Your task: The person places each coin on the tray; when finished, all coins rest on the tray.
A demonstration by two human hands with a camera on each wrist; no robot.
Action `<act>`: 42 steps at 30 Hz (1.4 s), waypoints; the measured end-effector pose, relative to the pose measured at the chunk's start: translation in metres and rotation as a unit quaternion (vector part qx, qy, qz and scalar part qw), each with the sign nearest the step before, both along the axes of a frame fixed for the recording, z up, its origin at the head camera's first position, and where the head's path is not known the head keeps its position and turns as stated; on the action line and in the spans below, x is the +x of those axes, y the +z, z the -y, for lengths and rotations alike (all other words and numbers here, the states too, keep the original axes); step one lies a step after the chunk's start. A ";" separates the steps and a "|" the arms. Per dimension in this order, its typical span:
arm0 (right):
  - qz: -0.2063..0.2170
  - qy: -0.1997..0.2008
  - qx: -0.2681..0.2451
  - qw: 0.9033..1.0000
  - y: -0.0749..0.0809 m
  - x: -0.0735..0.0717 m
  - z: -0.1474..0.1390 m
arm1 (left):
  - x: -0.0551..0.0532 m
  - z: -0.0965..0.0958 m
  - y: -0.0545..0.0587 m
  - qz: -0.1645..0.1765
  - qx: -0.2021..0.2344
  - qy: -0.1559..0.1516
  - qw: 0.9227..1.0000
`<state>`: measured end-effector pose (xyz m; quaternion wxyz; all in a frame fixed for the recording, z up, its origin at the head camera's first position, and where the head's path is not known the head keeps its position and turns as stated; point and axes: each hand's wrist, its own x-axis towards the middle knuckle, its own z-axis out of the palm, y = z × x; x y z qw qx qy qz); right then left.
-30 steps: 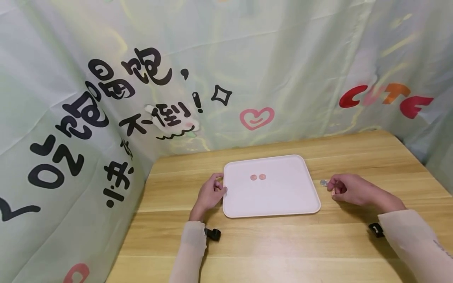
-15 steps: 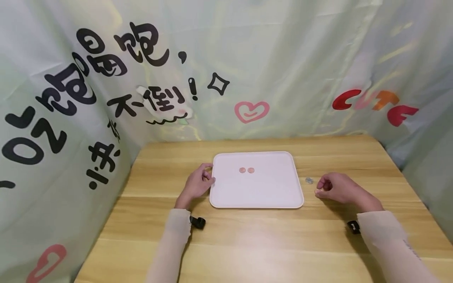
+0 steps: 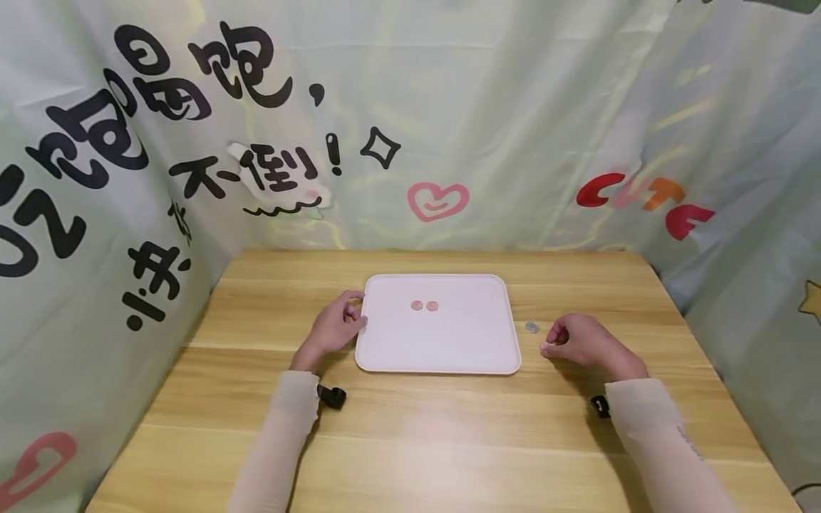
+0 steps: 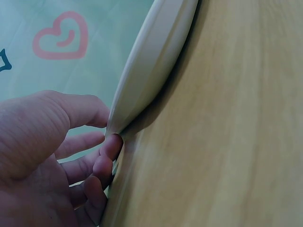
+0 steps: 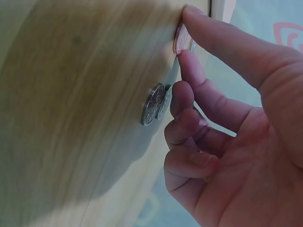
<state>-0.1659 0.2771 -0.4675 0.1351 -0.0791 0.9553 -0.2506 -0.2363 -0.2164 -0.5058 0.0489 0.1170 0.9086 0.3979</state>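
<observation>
A person in pale sleeves sits at a wooden bench (image 3: 449, 434) hung round on three sides with a green printed curtain (image 3: 513, 107). A white rectangular tray (image 3: 442, 349) lies flat on the bench, nearer the far edge than the near one and slightly left of its middle. Two small copper-coloured coins (image 3: 424, 306) lie side by side and touching on the tray floor, toward its far edge.

The left hand (image 3: 333, 328) rests on the bench at the tray's left edge, thumb over the rim and fingers (image 4: 102, 161) curled under it, gripping the tray near its far left corner. The left wrist view shows the rim caught between thumb and fingertips against the wood.

The right hand (image 3: 577, 340) lies on the bench just off the tray's right edge, fingers curled. In the right wrist view the thumb and forefinger pinch a small copper coin (image 5: 181, 39) at its edge, held against the bench surface. Just beside the curled middle finger a silver coin (image 5: 152, 104) lies on the wood, with what looks like a second one overlapping it; in the head view it shows as a small silver spot (image 3: 532, 326) between the tray's right edge and the hand.

A small black strap clip shows at each wrist, left (image 3: 332, 395) and right (image 3: 600, 406), where the sleeves meet the bench.
</observation>
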 end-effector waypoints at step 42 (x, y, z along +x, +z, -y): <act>-0.007 0.057 -0.003 0.998 0.009 -0.006 0.005 | 0.006 -0.009 -0.002 0.006 0.026 0.021 0.999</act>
